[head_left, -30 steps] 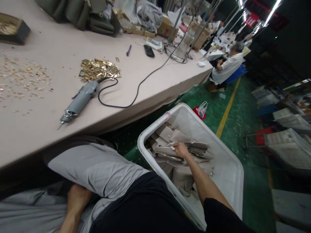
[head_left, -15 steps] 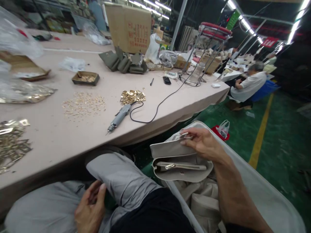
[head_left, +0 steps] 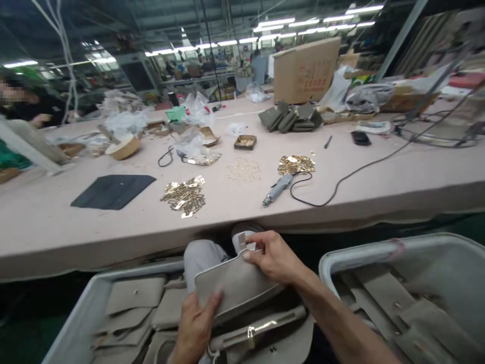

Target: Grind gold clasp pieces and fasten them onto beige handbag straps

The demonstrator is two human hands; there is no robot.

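A light grey-beige handbag (head_left: 237, 285) lies over my lap with its flap raised. Its zip with a shiny metal pull (head_left: 250, 331) shows below the flap. My right hand (head_left: 278, 258) pinches the flap's top edge beside a small tab (head_left: 242, 239). At the flap's left side my left hand (head_left: 197, 321) grips the bag, thumb on the front and fingers hidden behind. On the table ahead lie a grey electric screwdriver (head_left: 278, 189), a heap of gold metal parts (head_left: 296, 165) and another heap of metal pieces (head_left: 185, 196).
Pale bins, a left bin (head_left: 78, 316) and a right bin (head_left: 328, 260), hold similar bags on either side of me. The table (head_left: 227, 227) also carries a dark flat piece (head_left: 113, 192), a small tray (head_left: 245, 142), a phone (head_left: 360, 138) and a carton (head_left: 306, 71). A person (head_left: 34, 103) sits far left.
My right hand has brought the bag from the right bin over to my lap. My left hand has risen from my leg and taken hold of it. The view has swung left.
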